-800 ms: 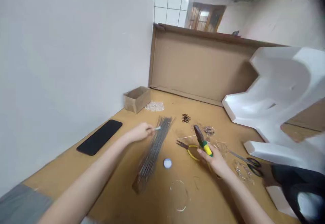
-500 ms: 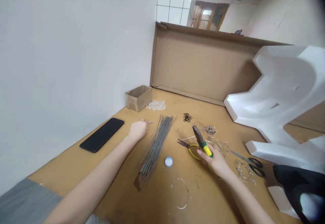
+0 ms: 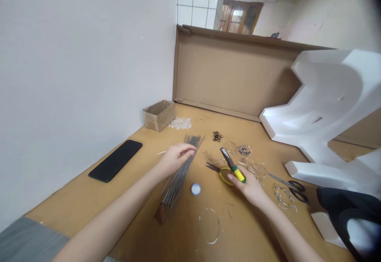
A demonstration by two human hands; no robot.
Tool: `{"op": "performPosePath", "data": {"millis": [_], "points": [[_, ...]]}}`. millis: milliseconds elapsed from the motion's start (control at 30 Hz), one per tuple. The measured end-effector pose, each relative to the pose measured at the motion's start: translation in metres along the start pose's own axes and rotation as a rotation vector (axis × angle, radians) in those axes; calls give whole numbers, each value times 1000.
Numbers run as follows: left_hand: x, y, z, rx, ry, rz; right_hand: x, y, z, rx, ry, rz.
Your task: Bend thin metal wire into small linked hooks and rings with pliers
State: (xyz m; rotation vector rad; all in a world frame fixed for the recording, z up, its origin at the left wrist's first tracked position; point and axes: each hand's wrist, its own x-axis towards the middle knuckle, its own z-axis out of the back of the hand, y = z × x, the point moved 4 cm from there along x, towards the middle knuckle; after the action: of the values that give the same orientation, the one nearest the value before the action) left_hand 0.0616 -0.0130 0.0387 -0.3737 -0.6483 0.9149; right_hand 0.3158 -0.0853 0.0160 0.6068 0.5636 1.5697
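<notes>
My left hand (image 3: 177, 158) hovers over the upper part of a bundle of thin grey metal wires (image 3: 178, 182). Its fingers are loosely bent and apart, with nothing visible in them. A small thin metal piece (image 3: 161, 152) lies on the table just left of that hand. My right hand (image 3: 248, 184) is closed round the green and yellow handle of pliers (image 3: 235, 169), whose dark jaws point up and left. Beneath them lies a second pair of pliers with yellow handles (image 3: 224, 174). Whether a wire sits in the held jaws is unclear.
Clear beads (image 3: 180, 123) lie by a small cardboard box (image 3: 159, 116). Black rings (image 3: 217, 136), wire coils (image 3: 245, 150), scissors (image 3: 293, 186), a round white-blue lid (image 3: 195, 189) and a wire hoop (image 3: 209, 226) surround the hands. A black phone-like slab (image 3: 116, 161) is left; white foam (image 3: 327, 95) stands right.
My left hand has moved right, from beside the wire bundle to over it, leaving the small metal piece on the table. My right hand keeps the pliers, their jaws turned slightly.
</notes>
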Motion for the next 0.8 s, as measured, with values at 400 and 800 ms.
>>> {"op": "performPosePath", "data": {"millis": [400,800], "points": [[-16,-44,-27,45,225,-185,0,-3,-1,-86,-51,-4],[11,-85,-18,-416,219,48,-11,30,5,-188,-65,51]]}}
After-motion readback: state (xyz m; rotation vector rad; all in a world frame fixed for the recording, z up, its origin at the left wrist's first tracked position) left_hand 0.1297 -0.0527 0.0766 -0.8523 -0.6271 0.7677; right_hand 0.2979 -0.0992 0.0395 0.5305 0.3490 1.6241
